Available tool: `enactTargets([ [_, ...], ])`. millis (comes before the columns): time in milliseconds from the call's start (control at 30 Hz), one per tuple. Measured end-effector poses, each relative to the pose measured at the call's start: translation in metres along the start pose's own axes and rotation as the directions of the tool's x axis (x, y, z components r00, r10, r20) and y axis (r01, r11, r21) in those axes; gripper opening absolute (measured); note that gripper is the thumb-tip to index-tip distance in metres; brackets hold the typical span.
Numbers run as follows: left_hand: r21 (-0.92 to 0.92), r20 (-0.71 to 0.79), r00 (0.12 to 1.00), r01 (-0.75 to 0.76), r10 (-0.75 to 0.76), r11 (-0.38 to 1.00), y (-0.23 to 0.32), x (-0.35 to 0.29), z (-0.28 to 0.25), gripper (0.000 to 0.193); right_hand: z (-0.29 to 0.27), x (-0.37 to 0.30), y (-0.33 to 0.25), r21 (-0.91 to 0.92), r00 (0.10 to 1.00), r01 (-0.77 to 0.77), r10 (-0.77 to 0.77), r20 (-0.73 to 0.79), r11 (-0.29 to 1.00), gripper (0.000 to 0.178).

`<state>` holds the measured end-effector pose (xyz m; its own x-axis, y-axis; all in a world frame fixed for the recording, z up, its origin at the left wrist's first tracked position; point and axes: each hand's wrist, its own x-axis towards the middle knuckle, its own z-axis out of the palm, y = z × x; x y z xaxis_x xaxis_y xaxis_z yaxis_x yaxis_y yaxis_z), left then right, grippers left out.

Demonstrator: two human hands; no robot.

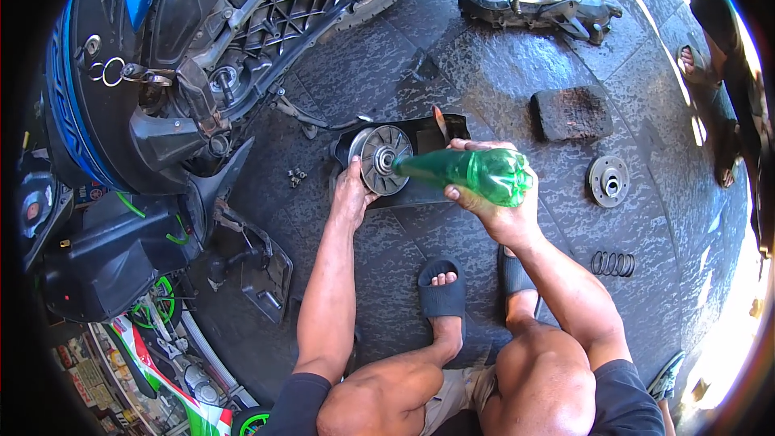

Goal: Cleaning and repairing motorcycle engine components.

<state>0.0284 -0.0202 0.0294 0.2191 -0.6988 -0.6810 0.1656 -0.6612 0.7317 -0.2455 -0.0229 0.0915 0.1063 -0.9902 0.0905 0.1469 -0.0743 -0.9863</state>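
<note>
My left hand (352, 197) grips the rim of a round, finned metal pulley disc (393, 145), tilted up over a shallow black tray (436, 196). In my right hand (507, 216) is a green plastic bottle (476, 173), its fingers wrapped round the body. The bottle lies nearly level, base toward my right and neck pointing at the disc's hub. Whether the mouth touches the hub, or any liquid flows out, I cannot tell. A brush with an orange-tipped handle (439, 119) leans in the tray behind the bottle.
A partly dismantled scooter (266, 24) stands at upper left. Right of the tray lie a dark rectangular block (571, 114), a round metal plate with a hub (609, 182) and a coil spring (613, 264). An engine cover (533, 4) lies farther back. Another person's feet (701, 64) show at far right.
</note>
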Motion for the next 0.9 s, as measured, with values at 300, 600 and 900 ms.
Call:
enactTargets([
  [300, 0.203, -0.014, 0.992, -0.123, 0.128, 0.972, -0.005, 0.007, -0.015, 0.047, 0.003, -0.003, 0.003, 0.227, 0.998, -0.024, 0.009, 0.066, 0.974, 0.049],
  [600, 0.703, 0.029, 0.909, -0.314, 0.415, 0.638, -0.002, -0.008, 0.004, 0.048, -0.01, 0.005, -0.005, -0.072, 0.995, -0.011, 0.003, -0.101, 0.997, 0.047],
  [900, 0.717, 0.028, 0.886, -0.34, 0.462, 0.609, 0.0, -0.013, 0.011, 0.046, -0.016, 0.003, -0.001, -0.017, 0.986, -0.068, 0.065, -0.15, 0.998, 0.047],
])
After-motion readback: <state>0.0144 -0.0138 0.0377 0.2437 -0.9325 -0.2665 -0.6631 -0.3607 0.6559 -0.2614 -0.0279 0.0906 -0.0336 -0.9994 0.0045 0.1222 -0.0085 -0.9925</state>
